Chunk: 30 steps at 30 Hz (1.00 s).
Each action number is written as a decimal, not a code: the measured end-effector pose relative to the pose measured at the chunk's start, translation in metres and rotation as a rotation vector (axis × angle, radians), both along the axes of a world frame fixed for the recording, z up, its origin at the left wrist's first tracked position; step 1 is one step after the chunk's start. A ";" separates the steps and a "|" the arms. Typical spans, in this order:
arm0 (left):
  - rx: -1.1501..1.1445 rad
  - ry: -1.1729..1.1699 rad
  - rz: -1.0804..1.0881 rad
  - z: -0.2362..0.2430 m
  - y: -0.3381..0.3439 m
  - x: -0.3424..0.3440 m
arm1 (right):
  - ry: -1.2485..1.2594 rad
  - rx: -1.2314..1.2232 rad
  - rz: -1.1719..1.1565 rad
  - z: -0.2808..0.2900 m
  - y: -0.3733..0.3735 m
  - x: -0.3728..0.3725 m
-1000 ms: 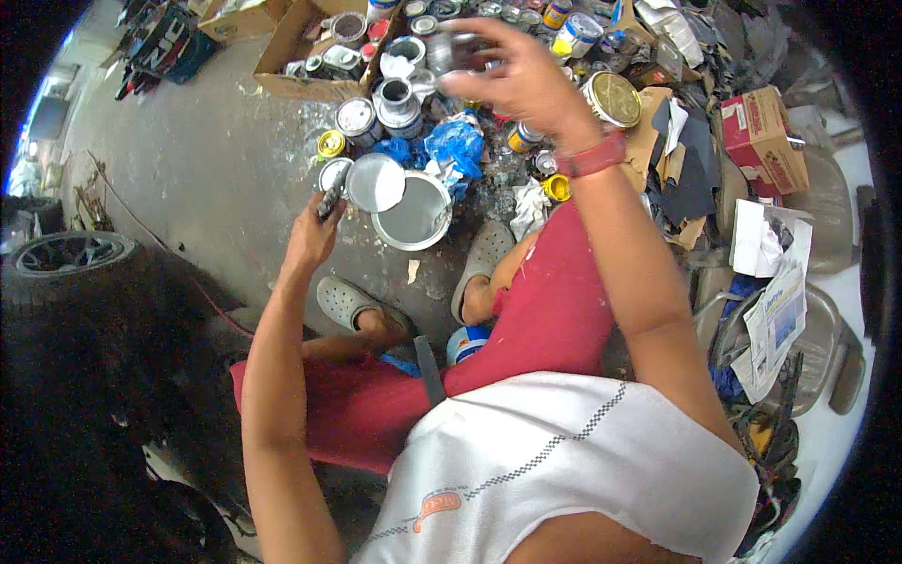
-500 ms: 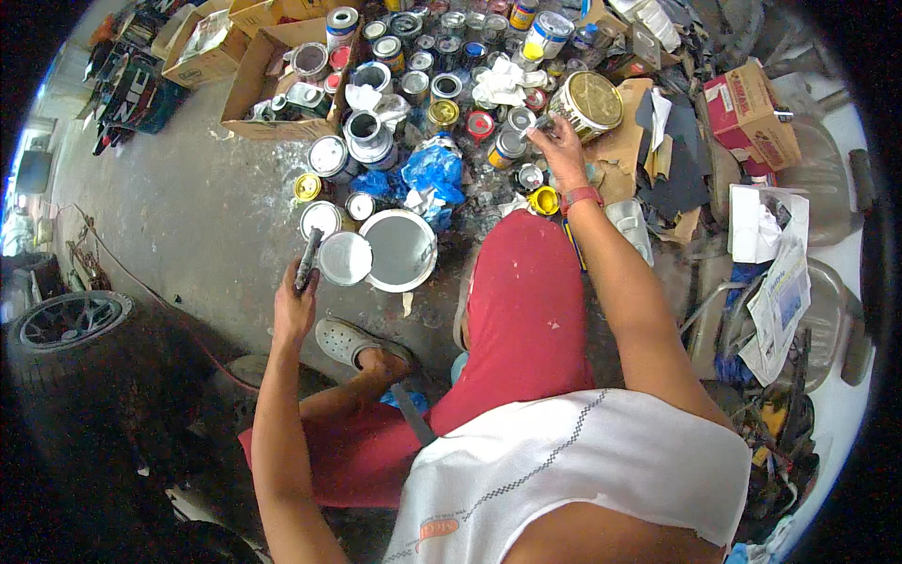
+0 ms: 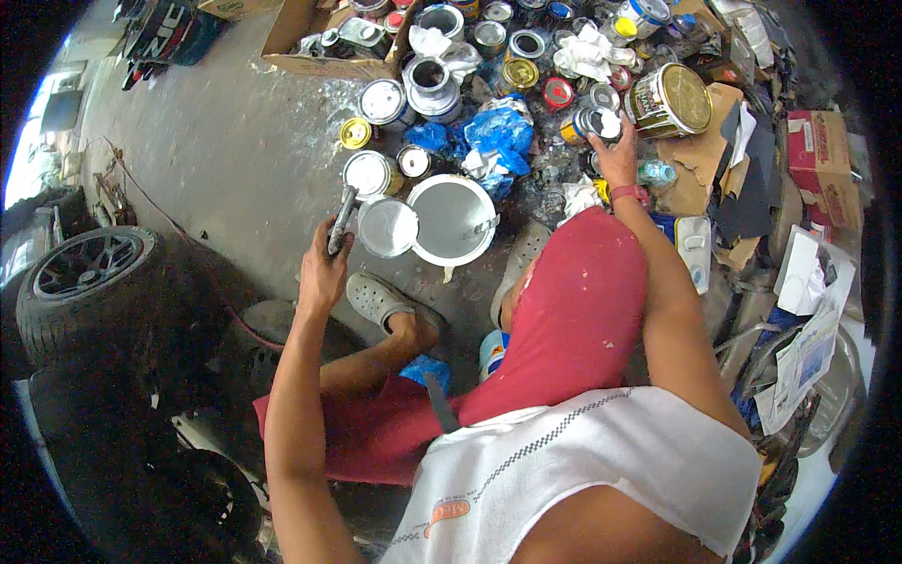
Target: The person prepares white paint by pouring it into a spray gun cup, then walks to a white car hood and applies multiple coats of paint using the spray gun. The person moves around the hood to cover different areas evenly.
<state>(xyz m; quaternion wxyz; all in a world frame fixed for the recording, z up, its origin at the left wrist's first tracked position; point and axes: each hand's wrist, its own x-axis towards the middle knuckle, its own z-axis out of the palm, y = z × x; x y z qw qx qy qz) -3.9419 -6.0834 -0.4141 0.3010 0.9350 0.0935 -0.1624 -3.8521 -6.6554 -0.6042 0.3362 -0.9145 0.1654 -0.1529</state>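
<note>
My left hand (image 3: 325, 263) is closed around a grey, paint-smeared handle (image 3: 341, 222). Beside that handle is a round, whitish cup (image 3: 387, 227), which overlaps the rim of a wide white bucket (image 3: 489, 203) with grey liquid inside; whether handle and cup are joined I cannot tell. Further off to the right, my right hand (image 3: 616, 158) is at the top of a paint can (image 3: 572, 130) with a coloured label. Its thumb and fingers curl about a small white-and-dark thing (image 3: 609, 123) whose kind is unclear.
Paint cans crowd the floor ahead, among them an opened white one (image 3: 370, 175). Blue crumpled plastic (image 3: 503, 136) lies between them. A large gold-topped tin (image 3: 689, 97) stands right, near cardboard (image 3: 696, 150). At left is a wheel with a tyre (image 3: 89, 273).
The view has shifted, so the scene sits further right and higher. My right hand has come down at the labelled can's top. My left hand still grips the handle beside the round cup.
</note>
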 end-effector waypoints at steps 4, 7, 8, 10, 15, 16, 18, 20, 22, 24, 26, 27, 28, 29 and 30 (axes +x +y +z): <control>-0.014 0.045 0.023 -0.003 0.002 0.001 | 0.052 -0.082 0.055 0.013 0.004 0.002; -0.009 0.078 0.042 -0.002 0.002 0.002 | 0.021 -0.160 0.104 0.043 0.011 0.007; -0.017 0.053 0.024 -0.001 0.002 0.003 | -0.038 -0.183 0.198 0.060 0.013 0.016; -0.021 0.043 0.019 0.001 0.001 0.003 | -0.015 -0.211 0.302 0.102 0.020 0.032; -0.032 0.109 -0.019 0.003 0.000 0.002 | 0.251 -0.038 0.860 0.211 0.071 0.049; -0.055 0.110 0.001 0.001 0.001 0.003 | 0.372 -0.075 0.949 0.224 0.088 0.046; -0.122 0.041 0.027 -0.004 0.002 0.004 | 0.545 -0.125 1.166 0.240 0.120 0.035; -0.073 0.033 0.004 -0.010 0.003 0.004 | 0.645 -0.255 1.225 0.236 0.154 0.015; -0.029 0.026 -0.014 -0.015 0.003 0.005 | 0.650 -0.321 1.215 0.220 0.184 -0.008; 0.011 0.012 -0.036 -0.019 0.002 0.007 | 0.742 -0.381 1.144 0.201 0.207 -0.024; 0.031 0.033 -0.027 -0.021 0.000 0.008 | 0.621 -0.328 1.013 0.183 0.216 -0.041; 0.042 0.023 -0.032 -0.021 0.000 0.008 | 0.591 -0.320 0.942 0.173 0.221 -0.049; 0.076 0.029 -0.026 -0.021 -0.001 0.008 | 0.589 -0.329 0.857 0.166 0.222 -0.054; 0.109 0.010 -0.026 -0.021 -0.003 0.008 | 0.565 -0.285 0.766 0.158 0.222 -0.060; 0.146 0.001 -0.031 -0.021 -0.003 0.008 | 0.554 -0.225 0.722 0.152 0.222 -0.064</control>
